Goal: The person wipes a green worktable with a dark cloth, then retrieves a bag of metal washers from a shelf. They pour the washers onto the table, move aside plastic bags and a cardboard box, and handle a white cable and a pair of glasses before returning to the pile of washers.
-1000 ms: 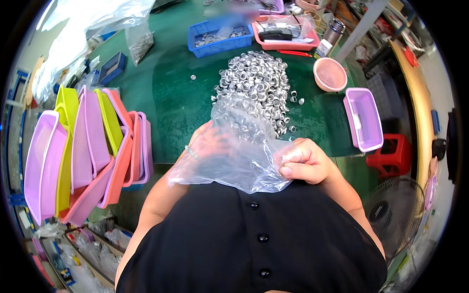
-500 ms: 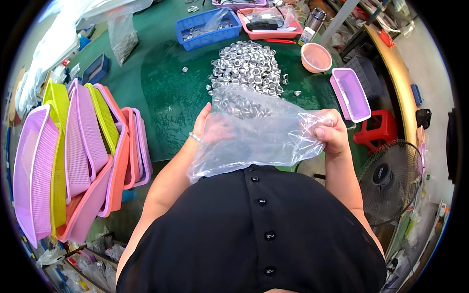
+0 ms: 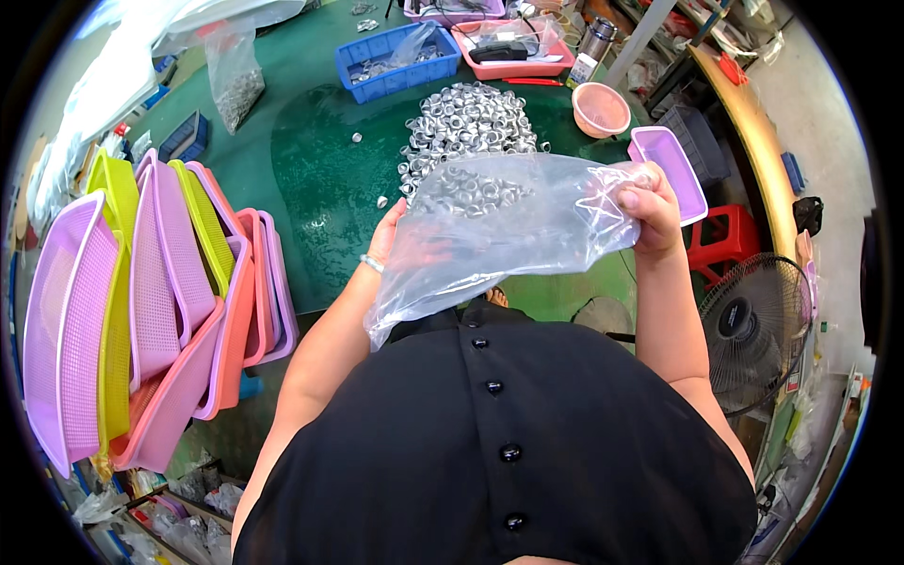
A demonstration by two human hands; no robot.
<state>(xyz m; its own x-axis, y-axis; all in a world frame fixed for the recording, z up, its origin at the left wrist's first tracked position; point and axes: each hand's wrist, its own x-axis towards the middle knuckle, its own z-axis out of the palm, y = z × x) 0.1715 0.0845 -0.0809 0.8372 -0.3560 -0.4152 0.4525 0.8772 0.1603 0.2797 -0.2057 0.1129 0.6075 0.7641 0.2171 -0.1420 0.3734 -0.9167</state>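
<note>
Plastic bag [image 3: 499, 235]: clear and wide, stretched across the centre of the frame, hanging past the front edge of the worktop.
Right hand [image 3: 652, 205]: right of centre, thumb and fingers pinched on the bag's right end.
Left hand [image 3: 388, 235]: left of centre, against the bag, fingers partly veiled by film; I cannot tell whether they grip it.
Metal rings [image 3: 471, 118]: silvery heap, upper centre; some show through the film, inside or behind it being unclear.
Worktop [image 3: 315, 179]: dark green, glossy in patches, two stray rings left of the heap.
Top of frame: blue tray [image 3: 405, 87], pink tray [image 3: 518, 70] just beside it, flask [image 3: 597, 40], peach bowl [image 3: 601, 127].
Left side: leaning stack of purple, yellow-green and coral baskets [image 3: 75, 330].
Right side: purple basket [image 3: 683, 188], red stool [image 3: 725, 235], fan [image 3: 753, 320] with a dark wire guard.
Floor [image 3: 565, 297]: green, visible below the bag.
</note>
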